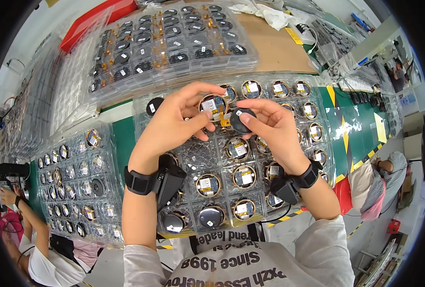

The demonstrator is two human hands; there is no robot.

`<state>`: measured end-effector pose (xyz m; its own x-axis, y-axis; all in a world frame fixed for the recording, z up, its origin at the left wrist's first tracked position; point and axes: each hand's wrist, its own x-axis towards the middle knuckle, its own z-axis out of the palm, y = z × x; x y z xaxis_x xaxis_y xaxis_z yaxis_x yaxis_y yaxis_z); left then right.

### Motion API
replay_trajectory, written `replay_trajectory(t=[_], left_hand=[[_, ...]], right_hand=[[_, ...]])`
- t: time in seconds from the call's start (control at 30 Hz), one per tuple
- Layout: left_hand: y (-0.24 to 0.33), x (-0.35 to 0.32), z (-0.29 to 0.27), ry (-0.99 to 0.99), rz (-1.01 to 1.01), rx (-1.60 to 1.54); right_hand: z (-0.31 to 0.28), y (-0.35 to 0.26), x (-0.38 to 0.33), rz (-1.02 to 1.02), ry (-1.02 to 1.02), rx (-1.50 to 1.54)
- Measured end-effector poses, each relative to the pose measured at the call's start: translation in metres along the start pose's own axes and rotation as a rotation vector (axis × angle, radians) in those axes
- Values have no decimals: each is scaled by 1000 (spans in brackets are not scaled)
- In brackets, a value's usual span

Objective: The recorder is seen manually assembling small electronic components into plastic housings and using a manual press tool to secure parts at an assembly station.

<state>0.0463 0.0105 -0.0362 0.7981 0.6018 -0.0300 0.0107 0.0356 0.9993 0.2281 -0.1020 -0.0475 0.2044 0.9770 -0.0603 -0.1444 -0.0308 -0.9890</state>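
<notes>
My left hand (174, 117) grips a round gold-rimmed watch case (211, 103) with its circuit board and white label facing up. In my right hand (275, 128) is a round black watch cover (241, 120), pinched between thumb and fingers. An orange flex cable (225, 117) lies between the case and the cover; whether it is joined to both I cannot tell. Both hands are above a clear plastic tray (198, 155) with more cases in its cells. Two dark glossy discs, one a watch disc (211, 217), sit in its nearest row. Black straps with boxy devices circle both wrists.
Stacked clear trays (248, 60) at the back hold black discs with orange flex cables. Another tray of watch parts (112, 143) stands at the left, near a co-worker's arm (30, 217). A red tray (95, 21) lies far left; another person (384, 184) sits at the right.
</notes>
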Motion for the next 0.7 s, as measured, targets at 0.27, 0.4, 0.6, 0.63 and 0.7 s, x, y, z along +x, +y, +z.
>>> replay_trajectory(t=[0.27, 0.4, 0.6, 0.63, 0.7], left_hand=[[-4, 2, 3, 10, 8, 23], [-4, 2, 3, 31, 7, 31], [-4, 2, 2, 55, 9, 50], [-4, 2, 2, 54, 8, 50], [-3, 2, 3, 67, 3, 55]], right_hand=[[0, 1, -1, 5, -10, -40], [2, 1, -2, -9, -6, -53], [2, 1, -2, -25, -13, -60], [2, 1, -3, -24, -11, -60], [1, 1, -2, -10, -13, -75]])
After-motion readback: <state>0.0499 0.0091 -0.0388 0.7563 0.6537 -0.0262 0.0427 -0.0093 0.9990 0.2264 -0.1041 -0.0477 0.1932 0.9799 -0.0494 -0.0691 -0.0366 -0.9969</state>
